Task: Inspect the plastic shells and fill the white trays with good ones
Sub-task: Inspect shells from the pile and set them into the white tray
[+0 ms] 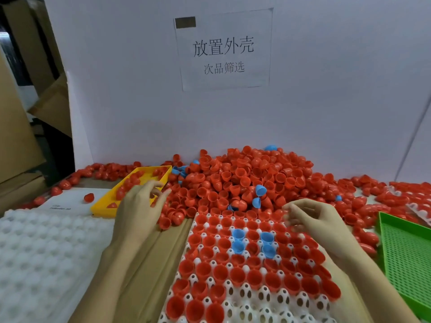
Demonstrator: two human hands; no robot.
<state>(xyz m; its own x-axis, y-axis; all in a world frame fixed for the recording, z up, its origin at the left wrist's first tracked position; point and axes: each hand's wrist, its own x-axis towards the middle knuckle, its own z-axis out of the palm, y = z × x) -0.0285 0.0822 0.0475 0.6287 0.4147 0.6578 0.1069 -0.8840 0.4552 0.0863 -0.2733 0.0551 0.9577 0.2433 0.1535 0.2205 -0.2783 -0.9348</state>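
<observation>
Head cam view, looking down at my desk [149, 252]. There's a huge pile of red shells [245, 180] heaped against the white back wall [326, 89], with a few blue shells [260, 190] mixed in. Right in front of me sits the white tray [247, 299] I'm filling: most pockets at the far end and middle hold red shells open side up, four blue ones [253, 242] sit clustered in the middle, and the near rows show bare white pegs.

My left hand [140, 206] hovers over the edge of the pile beside the yellow bin [102, 207], fingers loosely spread, and I can't see anything in it. My right hand [312, 220] hangs over the far right corner of the tray, fingers curled inward; it's blurry, so I honestly can't tell whether it's got a shell or not.

The yellow bin has a few red shells lying in it. To the left there's a second white tray [46, 252], no shells in it. A green mesh basket [410, 264] sits at the right edge. A paper sign [224, 50] with printed characters is taped to the wall above the pile. Cardboard boxes [18, 113] are stacked off to the far left.
</observation>
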